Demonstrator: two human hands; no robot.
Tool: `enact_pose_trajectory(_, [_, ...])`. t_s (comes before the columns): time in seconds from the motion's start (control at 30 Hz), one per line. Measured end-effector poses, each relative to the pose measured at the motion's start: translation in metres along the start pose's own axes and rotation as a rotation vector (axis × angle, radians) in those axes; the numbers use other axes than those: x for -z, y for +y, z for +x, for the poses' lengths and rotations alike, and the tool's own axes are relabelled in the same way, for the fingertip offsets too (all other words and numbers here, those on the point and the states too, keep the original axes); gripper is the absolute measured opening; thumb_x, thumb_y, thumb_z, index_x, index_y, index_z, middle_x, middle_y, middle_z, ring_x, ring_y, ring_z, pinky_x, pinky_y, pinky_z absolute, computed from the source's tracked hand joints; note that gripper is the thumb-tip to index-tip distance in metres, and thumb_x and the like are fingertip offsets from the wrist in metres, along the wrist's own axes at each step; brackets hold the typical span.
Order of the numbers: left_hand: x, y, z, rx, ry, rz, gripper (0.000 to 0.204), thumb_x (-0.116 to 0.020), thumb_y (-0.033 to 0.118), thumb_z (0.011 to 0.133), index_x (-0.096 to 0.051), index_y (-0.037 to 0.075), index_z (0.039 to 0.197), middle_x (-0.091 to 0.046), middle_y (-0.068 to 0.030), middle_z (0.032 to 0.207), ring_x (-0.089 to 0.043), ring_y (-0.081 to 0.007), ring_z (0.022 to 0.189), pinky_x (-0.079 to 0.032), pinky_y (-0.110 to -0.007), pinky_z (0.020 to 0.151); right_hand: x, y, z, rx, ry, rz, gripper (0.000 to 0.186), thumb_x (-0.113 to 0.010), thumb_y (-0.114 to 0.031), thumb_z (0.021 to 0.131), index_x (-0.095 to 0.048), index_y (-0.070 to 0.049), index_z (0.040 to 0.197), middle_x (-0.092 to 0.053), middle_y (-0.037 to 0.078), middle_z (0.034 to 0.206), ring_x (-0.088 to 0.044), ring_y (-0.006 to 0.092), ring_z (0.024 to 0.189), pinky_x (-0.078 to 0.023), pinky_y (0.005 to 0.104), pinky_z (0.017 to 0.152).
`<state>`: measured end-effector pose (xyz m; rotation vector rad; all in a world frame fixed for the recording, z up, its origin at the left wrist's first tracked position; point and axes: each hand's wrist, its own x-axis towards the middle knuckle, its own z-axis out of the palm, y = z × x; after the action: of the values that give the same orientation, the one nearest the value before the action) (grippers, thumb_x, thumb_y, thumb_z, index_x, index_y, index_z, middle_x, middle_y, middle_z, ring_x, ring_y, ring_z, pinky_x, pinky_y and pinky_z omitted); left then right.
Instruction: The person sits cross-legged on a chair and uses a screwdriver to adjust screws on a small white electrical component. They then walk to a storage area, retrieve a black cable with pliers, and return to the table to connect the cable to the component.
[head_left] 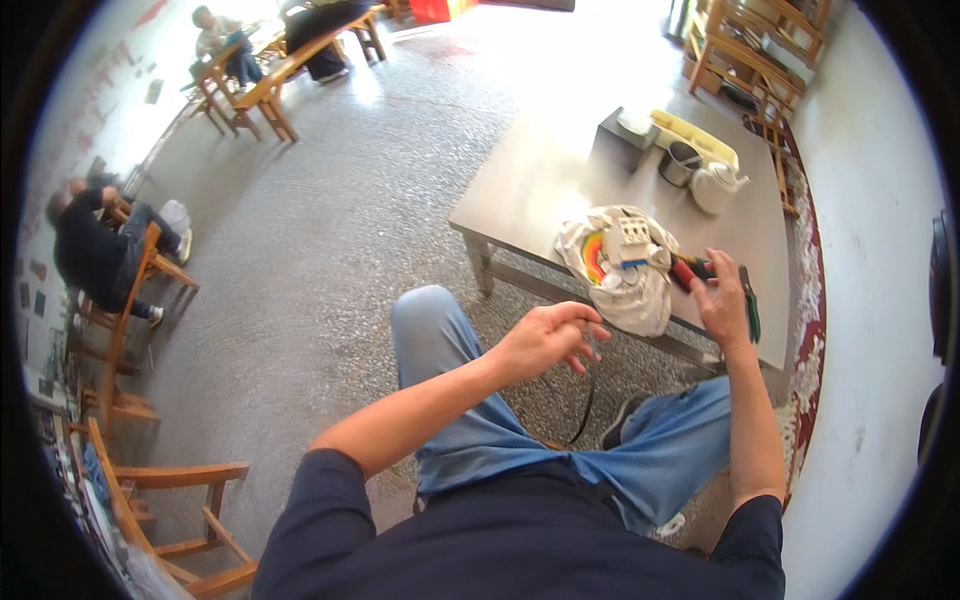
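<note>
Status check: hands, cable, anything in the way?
Left hand pinching thin black cable, which hangs down between the knees. Right hand on red-handled tool at table edge. White bag beside it; nothing between the hands.

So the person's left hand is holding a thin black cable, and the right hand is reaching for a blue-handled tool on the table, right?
Nearly. The head view shows the left hand pinching a thin black cable, as you said. But the tool by the right hand on the table has red handles, not blue ones.
</note>
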<state>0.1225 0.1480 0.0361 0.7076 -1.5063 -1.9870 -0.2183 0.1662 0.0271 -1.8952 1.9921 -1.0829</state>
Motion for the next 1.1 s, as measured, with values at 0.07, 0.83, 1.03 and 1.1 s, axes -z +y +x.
enact_pose_trajectory(0.07, [0.007, 0.005, 0.007, -0.129, -0.077, 0.258, 0.029, -0.052, 0.001, 0.098, -0.055, -0.001, 0.127, -0.071, -0.0127, 0.116, -0.072, -0.0188, 0.082, -0.06, -0.031, 0.073, -0.018, -0.034, 0.015, 0.099, -0.087, 0.02, 0.056, -0.064, -0.007, 0.086, -0.05, 0.0, 0.14, -0.049, 0.023, 0.142, -0.057, 0.0411, 0.121, -0.047, 0.0437, 0.104])
enact_pose_trajectory(0.83, [0.075, 0.024, 0.121, -0.348, 0.247, 0.186, 0.05, -0.032, 0.037, 0.113, -0.06, -0.003, 0.103, -0.071, -0.0174, 0.101, -0.07, -0.0189, 0.082, -0.058, -0.031, 0.069, -0.091, -0.038, 0.064, 0.135, -0.025, -0.105, 0.043, -0.077, -0.022, 0.078, -0.062, 0.003, 0.109, -0.058, 0.022, 0.1, -0.061, 0.0402, 0.093, -0.051, 0.0473, 0.082])
enact_pose_trajectory(1.03, [0.07, 0.017, 0.122, -0.312, 0.33, 0.066, 0.049, -0.032, 0.039, 0.112, -0.058, -0.001, 0.106, -0.072, -0.019, 0.098, -0.071, -0.0213, 0.077, -0.057, -0.03, 0.069, -0.09, -0.052, 0.063, 0.246, 0.018, -0.056, 0.042, -0.076, -0.029, 0.08, -0.065, 0.005, 0.101, -0.061, 0.023, 0.103, -0.066, 0.0398, 0.089, -0.056, 0.0451, 0.079])
enact_pose_trajectory(1.1, [0.066, 0.014, 0.126, -0.324, 0.32, 0.059, 0.049, -0.032, 0.039, 0.112, -0.058, -0.001, 0.107, -0.072, -0.0181, 0.098, -0.071, -0.0212, 0.078, -0.057, -0.03, 0.07, -0.091, -0.054, 0.061, 0.226, -0.018, -0.103, 0.043, -0.075, -0.031, 0.081, -0.064, 0.006, 0.1, -0.061, 0.024, 0.103, -0.067, 0.0395, 0.088, -0.057, 0.0449, 0.077])
